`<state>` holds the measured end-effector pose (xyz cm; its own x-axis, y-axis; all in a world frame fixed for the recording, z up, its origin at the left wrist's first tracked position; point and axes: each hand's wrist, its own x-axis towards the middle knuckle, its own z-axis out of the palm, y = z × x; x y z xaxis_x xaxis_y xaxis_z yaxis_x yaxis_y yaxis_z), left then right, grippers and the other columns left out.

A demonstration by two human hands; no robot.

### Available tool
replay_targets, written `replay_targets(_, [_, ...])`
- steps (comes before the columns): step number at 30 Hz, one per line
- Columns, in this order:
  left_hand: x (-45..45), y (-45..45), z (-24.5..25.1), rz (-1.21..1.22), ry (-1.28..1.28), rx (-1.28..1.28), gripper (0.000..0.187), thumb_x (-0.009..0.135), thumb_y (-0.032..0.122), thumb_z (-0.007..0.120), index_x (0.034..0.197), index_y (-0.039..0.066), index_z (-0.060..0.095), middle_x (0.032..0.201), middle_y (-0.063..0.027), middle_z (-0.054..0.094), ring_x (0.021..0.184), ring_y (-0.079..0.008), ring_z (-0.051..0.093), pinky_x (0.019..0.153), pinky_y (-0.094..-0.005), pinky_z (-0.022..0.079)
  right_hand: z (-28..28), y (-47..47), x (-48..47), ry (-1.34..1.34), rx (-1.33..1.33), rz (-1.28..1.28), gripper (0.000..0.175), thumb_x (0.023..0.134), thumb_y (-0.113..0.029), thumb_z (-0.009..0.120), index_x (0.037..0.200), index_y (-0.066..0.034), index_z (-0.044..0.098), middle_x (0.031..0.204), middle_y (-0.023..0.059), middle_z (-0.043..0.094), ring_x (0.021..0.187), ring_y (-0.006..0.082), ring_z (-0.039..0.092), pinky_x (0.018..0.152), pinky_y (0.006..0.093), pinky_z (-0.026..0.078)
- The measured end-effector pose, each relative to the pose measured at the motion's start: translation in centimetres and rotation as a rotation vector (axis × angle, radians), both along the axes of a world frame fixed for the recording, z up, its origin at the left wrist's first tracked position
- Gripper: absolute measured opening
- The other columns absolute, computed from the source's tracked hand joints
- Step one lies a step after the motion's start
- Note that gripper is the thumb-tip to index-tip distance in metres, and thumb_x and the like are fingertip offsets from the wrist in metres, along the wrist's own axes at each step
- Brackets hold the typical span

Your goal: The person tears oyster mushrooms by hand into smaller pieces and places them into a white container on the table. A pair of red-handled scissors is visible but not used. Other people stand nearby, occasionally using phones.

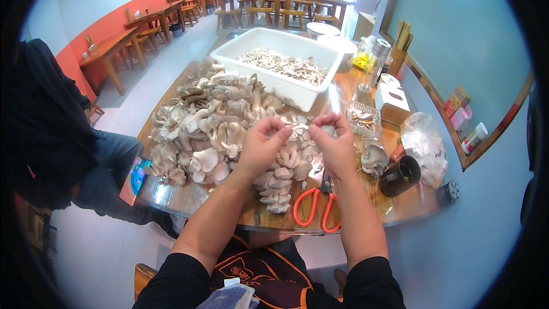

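Note:
My left hand [262, 146] and my right hand [338, 148] face each other above the table, thumbs and fingertips pinched. Between the fingertips is a small pale piece of oyster mushroom [301, 128]; its outline blends into the mushrooms behind. A large heap of grey-white oyster mushrooms [210, 124] spreads under and left of my hands. Beyond it, a white plastic tub [296, 94] holds many thin torn mushroom strips [283, 65]. Scissors with red-orange handles [305, 210] lie below my right hand, partly covered by my wrist.
A glass ashtray [364, 120], tissue box [392, 102], glass bottle [377, 62], black cup [399, 177] and plastic bag [424, 146] line the right side. One mushroom cluster [374, 159] lies apart there. At left sits a person in dark clothes [55, 116], near a colourful packet [135, 180].

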<state>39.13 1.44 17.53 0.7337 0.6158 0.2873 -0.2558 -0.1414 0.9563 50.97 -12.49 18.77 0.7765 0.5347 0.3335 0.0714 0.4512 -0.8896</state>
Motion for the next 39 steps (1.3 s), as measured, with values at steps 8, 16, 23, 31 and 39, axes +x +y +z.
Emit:
replay_targets(8, [-0.4, -1.1, 1.2, -0.053, 0.061, 0.358, 0.014, 0.086, 0.005, 0.07, 0.098, -0.001, 0.067, 0.087, -0.0009, 0.065, 0.079, -0.0075, 0.059, 0.068, -0.0235, 0.048, 0.6, -0.3, 0.1, -0.163, -0.179, 0.001, 0.02, 0.081, -0.006, 0.071, 0.097, -0.0035, 0.06, 0.094, 0.0017, 0.063, 0.089, 0.0106, 0.058, 0.081, 0.0264, 0.048])
replay_targets(16, [2.6, 0.5, 3.9, 0.218, 0.171, 0.62, 0.019, 0.082, 0.014, 0.072, 0.094, 0.001, 0.07, 0.086, -0.009, 0.066, 0.08, -0.0164, 0.063, 0.071, -0.0305, 0.05, 0.2, 0.0, 0.6, -0.216, -0.185, -0.15, 0.018, 0.085, -0.01, 0.07, 0.098, -0.0028, 0.06, 0.088, 0.0033, 0.063, 0.086, 0.0116, 0.061, 0.075, 0.026, 0.049])
replay_targets(23, [15.2, 11.0, 10.7, 0.19, 0.348, 1.02, 0.041, 0.083, 0.02, 0.069, 0.119, 0.001, 0.063, 0.115, -0.0208, 0.064, 0.112, -0.035, 0.058, 0.098, -0.0386, 0.045, -1.8, 0.3, 3.9, 0.494, 0.125, 0.19, 0.015, 0.094, -0.016, 0.062, 0.101, -0.005, 0.054, 0.093, 0.0075, 0.061, 0.082, 0.0147, 0.063, 0.068, 0.0272, 0.054])
replay_targets(31, [7.1, 2.1, 6.0, -0.131, 0.302, 0.512, 0.038, 0.083, 0.018, 0.072, 0.116, 0.0, 0.065, 0.103, -0.015, 0.068, 0.081, -0.0178, 0.063, 0.075, -0.0315, 0.051, -1.2, 0.3, 4.2, 0.777, 0.322, 0.371, 0.037, 0.099, -0.038, 0.047, 0.11, -0.003, 0.049, 0.1, 0.0138, 0.057, 0.096, 0.0267, 0.06, 0.083, 0.0381, 0.054])
replay_targets(39, [2.9, 2.0, -0.4, -0.23, -0.007, 0.441, 0.033, 0.081, 0.013, 0.069, 0.112, 0.006, 0.067, 0.1, -0.0094, 0.066, 0.086, -0.0178, 0.065, 0.076, -0.0319, 0.053, -2.0, 2.6, 1.6, 0.365, 0.159, 0.556, 0.035, 0.099, -0.022, 0.045, 0.125, 0.001, 0.05, 0.113, 0.0137, 0.058, 0.099, 0.0251, 0.059, 0.092, 0.0395, 0.048])
